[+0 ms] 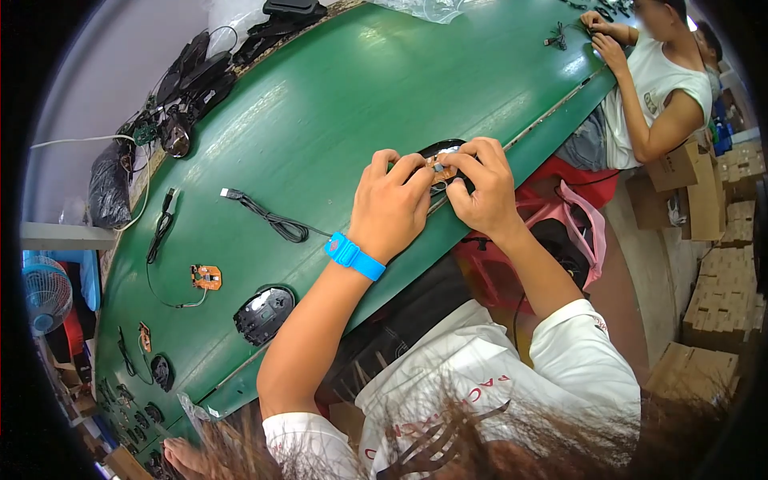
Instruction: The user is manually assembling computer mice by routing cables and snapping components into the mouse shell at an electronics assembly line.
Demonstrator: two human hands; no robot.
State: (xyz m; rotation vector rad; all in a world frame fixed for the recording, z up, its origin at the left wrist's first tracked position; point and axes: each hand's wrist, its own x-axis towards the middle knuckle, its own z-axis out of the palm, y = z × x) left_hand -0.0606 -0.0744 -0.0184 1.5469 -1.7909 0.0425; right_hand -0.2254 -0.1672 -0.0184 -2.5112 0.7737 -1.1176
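a white short-sleeved t-shirt (512,376) with red lettering (477,394) on the front, a small mark (599,323) on its right sleeve, and a bright blue wristband (353,255) around the left wrist.

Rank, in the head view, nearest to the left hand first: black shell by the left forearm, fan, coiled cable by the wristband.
1. Coiled cable: just left of the left hand.
2. Black shell: lower left, on the green table.
3. Fan: far left.

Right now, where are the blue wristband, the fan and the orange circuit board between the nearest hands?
Blue wristband (355,257), head view, its strap.
Fan (46,294), head view, grille.
Orange circuit board (446,172), head view, exposed surface.
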